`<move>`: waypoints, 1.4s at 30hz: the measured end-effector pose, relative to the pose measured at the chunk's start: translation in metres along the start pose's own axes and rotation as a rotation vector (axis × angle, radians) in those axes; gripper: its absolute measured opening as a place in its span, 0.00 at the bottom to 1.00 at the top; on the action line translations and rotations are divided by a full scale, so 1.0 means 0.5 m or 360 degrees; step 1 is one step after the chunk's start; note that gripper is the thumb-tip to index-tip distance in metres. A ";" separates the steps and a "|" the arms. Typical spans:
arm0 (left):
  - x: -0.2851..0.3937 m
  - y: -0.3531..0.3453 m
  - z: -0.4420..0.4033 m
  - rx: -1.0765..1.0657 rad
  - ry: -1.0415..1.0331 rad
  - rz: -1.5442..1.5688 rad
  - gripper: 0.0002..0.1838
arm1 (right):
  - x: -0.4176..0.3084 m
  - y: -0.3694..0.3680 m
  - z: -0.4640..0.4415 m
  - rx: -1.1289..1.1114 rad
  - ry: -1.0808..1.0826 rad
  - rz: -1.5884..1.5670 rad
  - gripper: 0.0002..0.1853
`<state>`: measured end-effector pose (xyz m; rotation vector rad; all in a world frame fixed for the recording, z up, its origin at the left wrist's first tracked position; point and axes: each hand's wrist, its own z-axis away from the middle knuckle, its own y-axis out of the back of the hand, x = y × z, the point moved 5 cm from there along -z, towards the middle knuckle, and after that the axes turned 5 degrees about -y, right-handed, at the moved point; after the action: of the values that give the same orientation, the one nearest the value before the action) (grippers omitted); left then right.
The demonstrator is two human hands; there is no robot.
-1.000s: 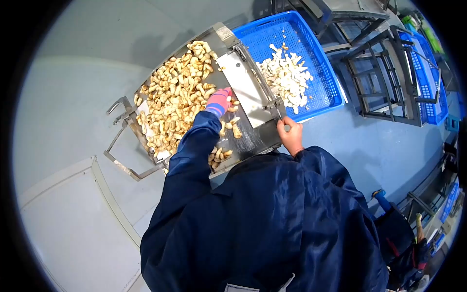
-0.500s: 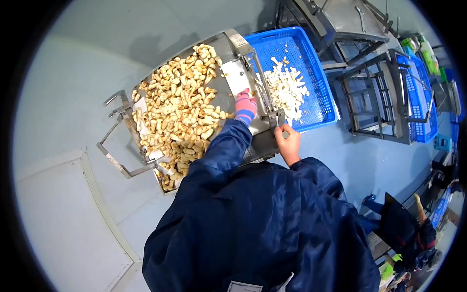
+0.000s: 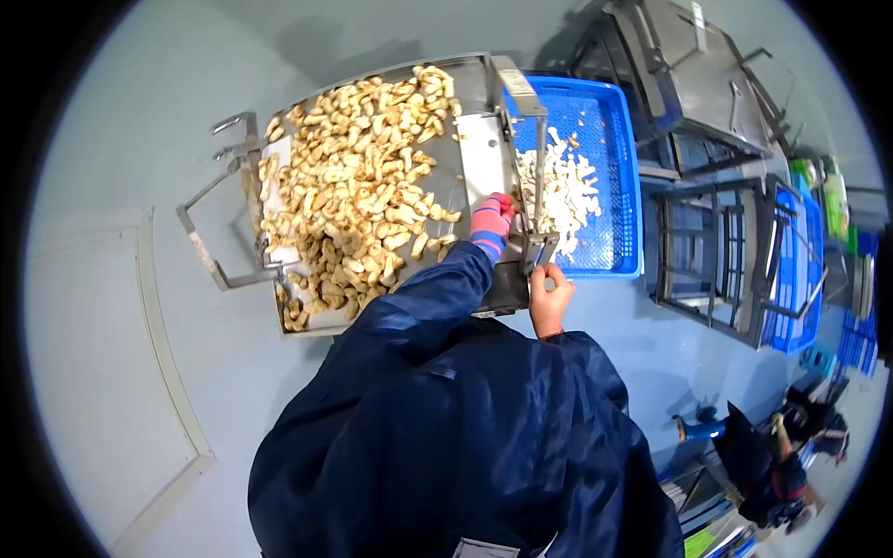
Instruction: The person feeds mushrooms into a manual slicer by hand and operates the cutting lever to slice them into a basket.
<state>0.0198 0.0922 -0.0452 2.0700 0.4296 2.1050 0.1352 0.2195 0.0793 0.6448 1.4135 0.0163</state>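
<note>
My left hand point(image 3: 492, 216), in a pink and blue striped glove, is closed at the lower end of a white board point(image 3: 485, 153), close beside the metal bar of a hinged cutter point(image 3: 530, 149). What its fingers hold is hidden. My bare right hand point(image 3: 551, 296) grips the end of the cutter's handle point(image 3: 548, 249). Left of the board, a heap of brownish, mushroom-like pieces point(image 3: 358, 177) covers much of the metal tray table point(image 3: 439, 177). Beyond the cutter, paler trimmed pieces point(image 3: 563, 191) lie in a blue perforated basket point(image 3: 614, 186).
A bent metal frame point(image 3: 200, 237) juts out from the table's left side. Metal stands point(image 3: 712, 256) and another blue crate point(image 3: 795, 270) are on the right. Co-workers point(image 3: 767, 465) are at the lower right. A pale wall panel point(image 3: 93, 372) is at left.
The view has turned and shifted, so the table appears more level. My left fingers have moved toward the cutter bar and look more curled. My right hand stays at the handle.
</note>
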 end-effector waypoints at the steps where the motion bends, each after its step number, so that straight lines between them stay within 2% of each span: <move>1: 0.014 0.004 0.000 -0.0037 0.0065 0.0038 0.09 | 0.029 -0.008 0.010 -0.0041 0.0013 -0.0030 0.10; 3: 0.017 0.003 -0.005 -0.0011 0.0125 0.0057 0.11 | 0.054 -0.015 0.010 -0.0142 -0.0025 0.0004 0.09; 5: 0.015 0.003 -0.014 -0.0011 0.0116 0.0056 0.12 | 0.042 -0.013 0.008 -0.0040 0.0026 -0.0012 0.10; 7: 0.029 0.013 -0.012 -0.0065 0.0109 0.0035 0.12 | -0.025 0.005 -0.009 -0.0024 -0.0046 0.0065 0.10; 8: 0.014 0.004 -0.017 -0.0087 0.0207 0.0112 0.13 | -0.039 0.008 -0.014 -0.0051 -0.0121 0.0109 0.10; 10: 0.021 0.010 -0.020 -0.0176 0.0116 -0.0206 0.14 | -0.001 0.001 0.002 -0.0101 -0.0111 0.0083 0.09; 12: -0.020 -0.014 -0.024 -0.0132 0.0139 0.0156 0.14 | 0.072 -0.016 0.018 -0.0069 0.0058 0.0017 0.08; 14: -0.013 -0.012 -0.028 -0.0253 0.0129 -0.0131 0.14 | 0.045 -0.007 0.010 -0.0031 0.0014 0.0017 0.09; 16: -0.025 -0.014 -0.035 -0.0215 0.0190 0.0120 0.16 | -0.046 0.005 -0.007 0.0056 0.0046 0.0097 0.09; 17: -0.030 -0.013 -0.025 -0.0208 0.0231 0.0242 0.17 | -0.071 0.008 -0.013 -0.0068 -0.0185 0.0119 0.10; 18: -0.014 -0.004 -0.026 -0.0238 0.0249 0.0025 0.17 | -0.051 0.006 0.000 -0.0050 -0.0109 0.0107 0.10; 20: -0.035 -0.025 -0.030 -0.0229 0.0219 0.0240 0.17 | 0.048 -0.011 0.014 -0.0007 0.0098 0.0082 0.10; 21: 0.009 -0.002 -0.031 -0.0361 0.0300 0.0015 0.18 | 0.125 -0.025 0.022 -0.0109 -0.0157 -0.0011 0.10; 24: 0.001 -0.002 -0.031 -0.0296 0.0240 -0.0056 0.17 | 0.003 -0.005 0.001 0.0069 0.0147 -0.0015 0.11; 26: -0.014 -0.005 -0.029 -0.0203 0.0195 0.0012 0.16 | -0.040 0.006 -0.010 -0.0095 -0.0172 0.0173 0.09; 28: -0.004 -0.006 -0.030 -0.0281 0.0250 -0.0027 0.16 | 0.037 -0.008 0.008 -0.0015 0.0035 -0.0003 0.09; 29: 0.000 -0.007 -0.034 -0.0315 0.0262 0.0043 0.17 | 0.066 -0.017 0.017 -0.0011 0.0060 0.0020 0.10; 30: 0.001 -0.009 -0.034 -0.0350 0.0279 0.0109 0.17 | 0.085 -0.018 0.020 -0.0057 -0.0061 0.0104 0.10; 31: -0.023 -0.019 -0.039 -0.0355 0.0227 0.0013 0.15 | 0.066 -0.015 0.012 -0.0041 -0.0035 0.0046 0.10; 34: -0.092 -0.063 -0.047 -0.0255 0.0207 0.0502 0.14 | -0.044 0.007 -0.010 0.0003 -0.0008 0.0105 0.10; 35: -0.074 -0.050 -0.047 -0.0309 0.0235 0.0045 0.12 | -0.064 0.009 -0.016 -0.0024 -0.0140 0.0164 0.10; 36: 0.010 -0.015 -0.041 -0.0382 0.0309 0.0048 0.13 | -0.043 0.009 -0.006 0.0005 -0.0083 0.0160 0.10; 38: 0.007 -0.016 -0.041 -0.0335 0.0136 -0.0270 0.14 | 0.036 -0.008 0.008 0.0063 0.0066 0.0147 0.10; 42: -0.022 -0.029 -0.051 -0.0258 0.0287 -0.0139 0.15 | 0.068 -0.016 0.019 -0.0031 -0.0053 0.0050 0.10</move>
<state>-0.0065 0.1001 -0.0600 1.7510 0.3519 2.2036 0.1475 0.2219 0.0450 0.6481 1.3695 0.0438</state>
